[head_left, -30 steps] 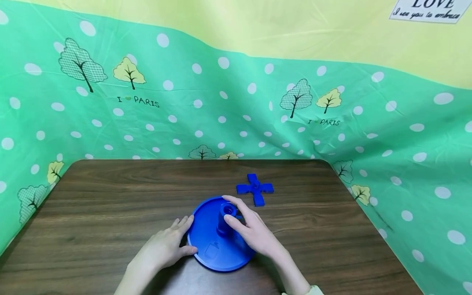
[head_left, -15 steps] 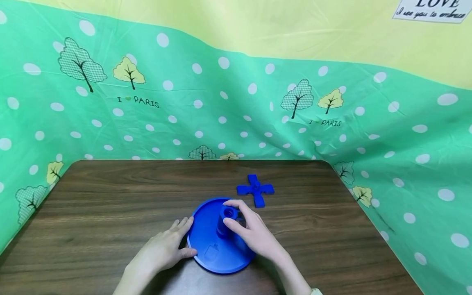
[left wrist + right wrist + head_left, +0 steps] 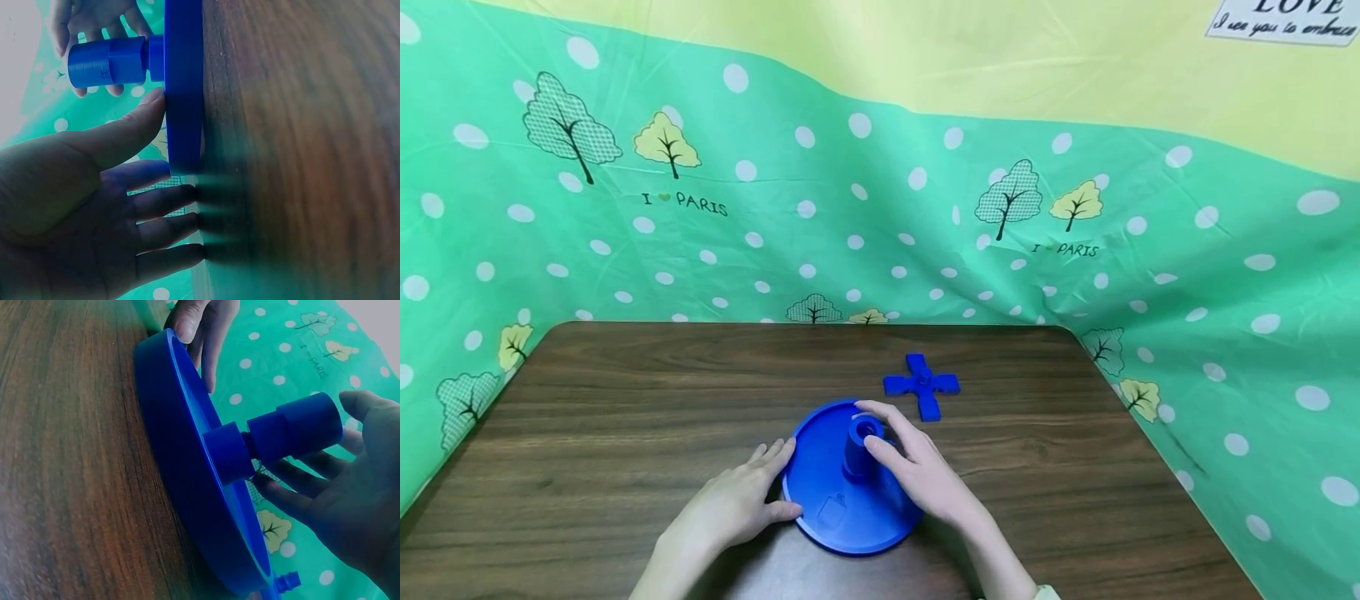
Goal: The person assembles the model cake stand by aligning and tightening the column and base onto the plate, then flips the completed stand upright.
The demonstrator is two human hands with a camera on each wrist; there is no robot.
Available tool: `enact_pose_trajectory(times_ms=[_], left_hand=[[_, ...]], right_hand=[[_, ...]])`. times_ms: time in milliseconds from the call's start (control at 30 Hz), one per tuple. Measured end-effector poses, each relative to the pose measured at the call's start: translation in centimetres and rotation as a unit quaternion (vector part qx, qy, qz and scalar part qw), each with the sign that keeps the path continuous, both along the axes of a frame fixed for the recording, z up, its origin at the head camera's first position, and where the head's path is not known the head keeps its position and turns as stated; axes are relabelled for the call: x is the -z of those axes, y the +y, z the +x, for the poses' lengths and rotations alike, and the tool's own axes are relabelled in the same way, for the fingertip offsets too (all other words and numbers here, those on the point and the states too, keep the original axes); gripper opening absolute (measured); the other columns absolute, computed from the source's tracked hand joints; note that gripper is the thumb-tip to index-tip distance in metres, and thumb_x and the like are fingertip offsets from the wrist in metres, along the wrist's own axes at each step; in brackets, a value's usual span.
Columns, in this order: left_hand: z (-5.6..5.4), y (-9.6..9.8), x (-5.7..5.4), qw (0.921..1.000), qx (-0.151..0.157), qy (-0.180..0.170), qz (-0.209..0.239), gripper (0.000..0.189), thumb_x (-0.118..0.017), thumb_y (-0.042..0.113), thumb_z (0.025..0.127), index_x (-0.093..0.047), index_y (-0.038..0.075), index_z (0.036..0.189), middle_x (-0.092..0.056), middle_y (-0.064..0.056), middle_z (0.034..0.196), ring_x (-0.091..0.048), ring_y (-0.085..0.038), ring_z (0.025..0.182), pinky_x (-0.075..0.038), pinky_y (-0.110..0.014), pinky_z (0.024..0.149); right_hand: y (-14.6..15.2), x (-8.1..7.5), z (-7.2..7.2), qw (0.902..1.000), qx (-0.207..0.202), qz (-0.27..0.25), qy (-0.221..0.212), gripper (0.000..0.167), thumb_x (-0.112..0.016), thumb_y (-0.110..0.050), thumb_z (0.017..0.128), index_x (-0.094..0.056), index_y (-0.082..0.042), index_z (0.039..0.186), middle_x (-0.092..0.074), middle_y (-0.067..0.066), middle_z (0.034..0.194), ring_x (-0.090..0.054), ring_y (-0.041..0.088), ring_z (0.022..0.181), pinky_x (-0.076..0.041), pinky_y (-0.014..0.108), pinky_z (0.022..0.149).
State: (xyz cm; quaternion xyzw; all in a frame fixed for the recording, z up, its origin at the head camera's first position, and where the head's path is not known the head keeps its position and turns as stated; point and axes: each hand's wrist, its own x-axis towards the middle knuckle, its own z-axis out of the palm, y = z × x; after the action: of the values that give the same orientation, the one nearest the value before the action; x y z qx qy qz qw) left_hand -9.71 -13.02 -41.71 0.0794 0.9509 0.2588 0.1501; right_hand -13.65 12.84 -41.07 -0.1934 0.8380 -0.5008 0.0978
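Head view: our left hand (image 3: pixel 741 500) lies spread against the dish (image 3: pixel 820 462), our right hand (image 3: pixel 928 475) loosely spread around the post (image 3: pixel 854 458) upright on that dish; likely light, stiff, slick, best held near its top

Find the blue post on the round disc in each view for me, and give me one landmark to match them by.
Head: the blue post stands at lower middle, its hollow end facing up.
Left wrist: the post appears at upper left, sideways, pointing left.
Right wrist: the post is right of centre, slanting up to the right.
Shared landmark: the round blue disc at its base.
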Motion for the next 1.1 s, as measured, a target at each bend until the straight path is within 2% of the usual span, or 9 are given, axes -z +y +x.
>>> enact_pose_trajectory(times_ms=[100, 167, 300, 433, 600, 733, 900, 1000, 1100], left_hand=[[0.00, -0.06, -0.03, 1.0000, 0.001, -0.001, 0.003, 0.087, -0.079, 0.044, 0.088, -0.040, 0.012, 0.159, -0.042, -0.015, 0.164, -0.037, -0.042, 0.153, -0.033, -0.073, 0.116], [-0.01, -0.06, -0.02, 1.0000, 0.001, -0.002, 0.002, 0.087, -0.079, 0.044, 0.088, -0.040, 0.012, 0.159, -0.042, -0.015, 0.164, -0.037, -0.042, 0.153, -0.033, -0.073, 0.116], [-0.06, 0.03, 0.00, 1.0000, 0.001, 0.000, -0.002, 0.087, -0.080, 0.045, 0.087, -0.041, 0.013, 0.158, -0.043, -0.015, 0.163, -0.038, -0.042, 0.152, -0.034, -0.074, 0.114], [-0.06, 0.09, -0.08, 1.0000, 0.000, 0.005, -0.003, 0.087, -0.080, 0.045, 0.086, -0.041, 0.013, 0.158, -0.044, -0.015, 0.163, -0.038, -0.043, 0.152, -0.035, -0.075, 0.113], [-0.03, 0.05, -0.10, 1.0000, 0.000, 0.006, -0.002, 0.087, -0.080, 0.045, 0.087, -0.042, 0.013, 0.158, -0.044, -0.015, 0.162, -0.039, -0.042, 0.151, -0.035, -0.075, 0.113], [-0.02, -0.05, -0.02, 1.0000, 0.000, 0.008, -0.003, 0.086, -0.080, 0.045, 0.087, -0.042, 0.013, 0.158, -0.044, -0.014, 0.162, -0.039, -0.041, 0.151, -0.035, -0.073, 0.114], [-0.08, -0.12, 0.01, 0.9999, 0.004, 0.011, -0.005, 0.087, -0.080, 0.046, 0.087, -0.043, 0.013, 0.158, -0.045, -0.014, 0.162, -0.040, -0.041, 0.151, -0.036, -0.072, 0.114], [-0.08, -0.17, 0.01, 0.9999, 0.003, 0.010, -0.006, 0.087, -0.080, 0.046, 0.087, -0.042, 0.014, 0.158, -0.045, -0.013, 0.162, -0.041, -0.040, 0.151, -0.037, -0.073, 0.113], [-0.10, -0.24, 0.04, 0.9999, 0.003, 0.010, -0.008, 0.087, -0.080, 0.047, 0.086, -0.042, 0.015, 0.158, -0.045, -0.013, 0.162, -0.041, -0.040, 0.151, -0.037, -0.073, 0.113]], right_hand=[[0.11, 0.09, -0.09, 1.0000, -0.004, 0.007, -0.003, 0.038, -0.051, -0.037, 0.108, -0.049, -0.043, 0.146, -0.049, -0.008, 0.158, -0.039, 0.024, 0.154, -0.032, 0.062, 0.124], [0.13, 0.11, -0.09, 1.0000, 0.001, 0.008, -0.005, 0.036, -0.052, -0.038, 0.108, -0.051, -0.045, 0.143, -0.052, -0.008, 0.156, -0.045, 0.023, 0.149, -0.038, 0.059, 0.121], [0.10, 0.06, -0.01, 0.9998, 0.018, 0.005, -0.002, 0.036, -0.061, -0.038, 0.104, -0.055, -0.037, 0.139, -0.060, -0.007, 0.144, -0.060, 0.020, 0.128, -0.052, 0.042, 0.107], [0.05, -0.04, -0.04, 0.9996, 0.029, 0.000, -0.005, 0.041, -0.068, -0.037, 0.100, -0.055, -0.028, 0.137, -0.061, -0.002, 0.137, -0.063, 0.019, 0.115, -0.057, 0.031, 0.097], [0.21, 0.05, -0.17, 0.9999, 0.014, 0.000, -0.004, 0.047, -0.066, -0.039, 0.100, -0.049, -0.036, 0.144, -0.056, 0.004, 0.146, -0.062, 0.022, 0.127, -0.054, 0.039, 0.105], [0.41, 0.19, -0.28, 1.0000, -0.005, 0.002, 0.002, 0.044, -0.057, -0.040, 0.105, -0.047, -0.041, 0.148, -0.052, 0.000, 0.154, -0.051, 0.024, 0.143, -0.046, 0.053, 0.115], [0.45, 0.19, -0.33, 0.9998, -0.019, 0.003, -0.004, 0.039, -0.050, -0.039, 0.108, -0.047, -0.043, 0.147, -0.047, -0.006, 0.160, -0.039, 0.025, 0.154, -0.034, 0.060, 0.124], [0.39, 0.18, -0.31, 0.9998, -0.018, 0.005, -0.005, 0.037, -0.050, -0.039, 0.108, -0.049, -0.042, 0.145, -0.048, -0.006, 0.159, -0.039, 0.024, 0.154, -0.034, 0.060, 0.124], [0.25, 0.12, -0.26, 0.9999, -0.005, 0.010, -0.005, 0.035, -0.053, -0.040, 0.107, -0.053, -0.038, 0.142, -0.058, -0.006, 0.147, -0.056, 0.023, 0.136, -0.047, 0.050, 0.112]])
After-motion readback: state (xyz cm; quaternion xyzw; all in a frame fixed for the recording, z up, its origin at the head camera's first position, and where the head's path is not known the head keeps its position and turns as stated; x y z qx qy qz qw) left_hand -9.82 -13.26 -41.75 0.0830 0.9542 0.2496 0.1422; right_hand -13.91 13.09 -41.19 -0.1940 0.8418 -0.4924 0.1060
